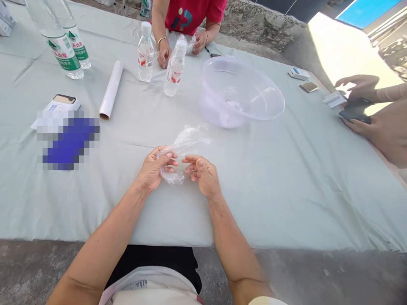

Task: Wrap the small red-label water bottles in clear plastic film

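Head view: a person's two bare hands over a pale green tablecloth [286, 190], near its front edge.
Left hand [154, 169]: fingers curled, thumb and fingertips pinched shut on a clear plastic bag [181, 148].
Right hand [203, 173]: half open, fingers loosely bent toward the bag's lower edge; contact with the film cannot be told.
Bag position: crumpled, between the two hands, its loose end trailing up and away on the cloth.
Beyond the bag: clear plastic basin [241, 93], tilted, apart from the hands.
Far left: roll of film [111, 90] lying flat; two small water bottles [145, 53] upright; two large bottles [65, 48] at the corner.
Left edge: white box [60, 103] beside a pixelated patch.
Across the table: a person in a red shirt [190, 15], hand at a bottle.
Right edge: another person's hands [362, 106] on a dark phone.
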